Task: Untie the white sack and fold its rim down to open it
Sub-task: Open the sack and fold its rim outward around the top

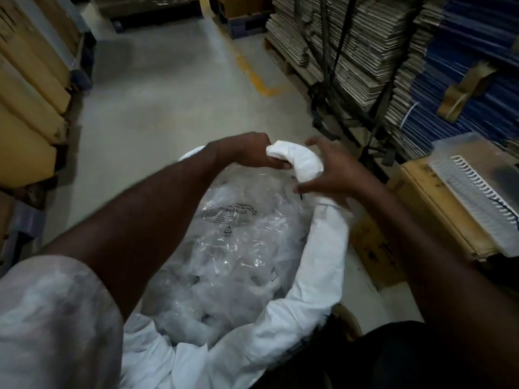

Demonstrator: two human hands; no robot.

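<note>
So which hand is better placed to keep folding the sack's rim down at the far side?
Probably the left hand: it already grips the rolled rim of the white sack. The right hand hovers spread-fingered beside it.

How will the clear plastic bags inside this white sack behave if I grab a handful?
The clear plastic bags look crinkled and thin, so probably floppy and light. Their glossy film may be slippery. The sack's rolled rim bends easily, so it likely gives little support.

White sack (323, 242) matt woven cloth; inner bag (233, 242) glossy clear plastic.
</note>
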